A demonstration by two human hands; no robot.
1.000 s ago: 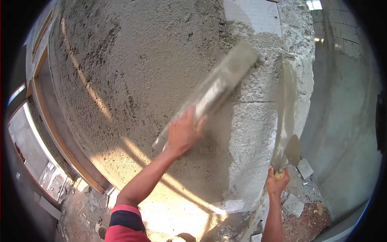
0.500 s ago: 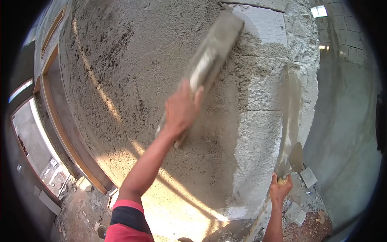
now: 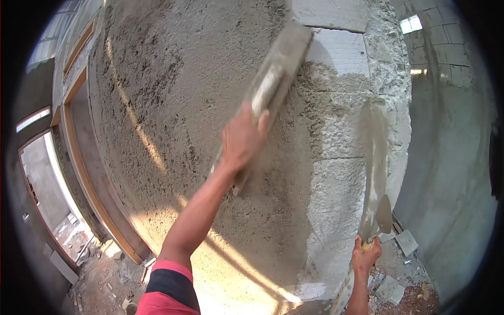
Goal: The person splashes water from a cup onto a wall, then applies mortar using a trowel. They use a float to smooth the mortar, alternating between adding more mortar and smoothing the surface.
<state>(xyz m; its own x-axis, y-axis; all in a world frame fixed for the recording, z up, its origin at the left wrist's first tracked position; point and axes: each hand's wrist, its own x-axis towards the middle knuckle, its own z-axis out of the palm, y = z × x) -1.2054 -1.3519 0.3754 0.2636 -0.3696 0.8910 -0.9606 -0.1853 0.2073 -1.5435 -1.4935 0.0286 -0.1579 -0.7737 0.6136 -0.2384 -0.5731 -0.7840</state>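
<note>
Left hand (image 3: 244, 140): closed round a float (image 3: 292, 46), by the handle, across the upper middle of the wall (image 3: 336, 194). Right hand (image 3: 366, 255): closed round a trowel (image 3: 384, 214), near the wall's lower right edge; hold on the long strip (image 3: 375, 157), cannot tell. Step, apparently: smoothing mortar (image 3: 157, 89); another stroke would call for steady pressure.

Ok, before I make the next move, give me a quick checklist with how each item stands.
1. Left hand gripping the float: ok.
2. Float's face fully against the wall: cannot tell, that side is hidden.
3. Trowel held in the right hand, blade up, apart from the float: ok.
4. Right hand also gripping the long strip: cannot tell.
5. Wall fully coated: not ok, a pale patch shows beside the float's upper end.
</note>
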